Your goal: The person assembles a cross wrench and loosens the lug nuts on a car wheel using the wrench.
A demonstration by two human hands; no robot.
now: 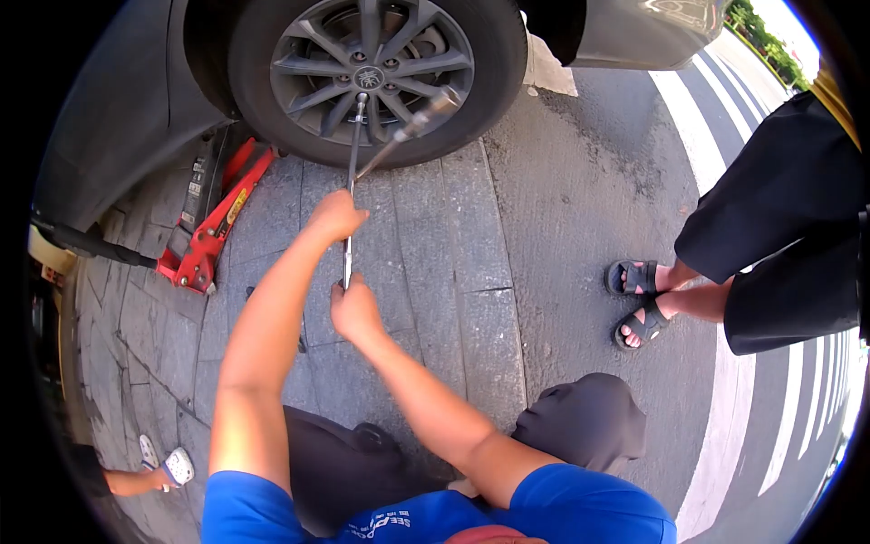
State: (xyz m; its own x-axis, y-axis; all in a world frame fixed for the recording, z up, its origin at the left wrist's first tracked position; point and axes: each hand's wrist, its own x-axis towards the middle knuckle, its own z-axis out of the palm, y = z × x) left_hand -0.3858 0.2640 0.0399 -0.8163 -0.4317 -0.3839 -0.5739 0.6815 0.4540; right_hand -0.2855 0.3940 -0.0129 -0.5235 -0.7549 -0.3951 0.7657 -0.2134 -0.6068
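A chrome cross-shaped lug wrench (353, 150) reaches from a lug nut near the hub of the wheel (370, 76) back toward my body. Its far end sits at the nut, just below the centre cap. One crossing arm slants up to the right and looks blurred. My left hand (336, 218) is closed around the shaft just below the crossing. Lower down, at the near end of the same shaft, my right hand (356, 311) is closed on it, its fingers partly hidden.
A red floor jack (214, 222) stands left of the wheel, by the grey car body (100, 109). To the right stands a person in black sandals (642, 326). Another person's foot in a white clog (178, 466) shows at lower left. Stone paving (435, 236) meets asphalt.
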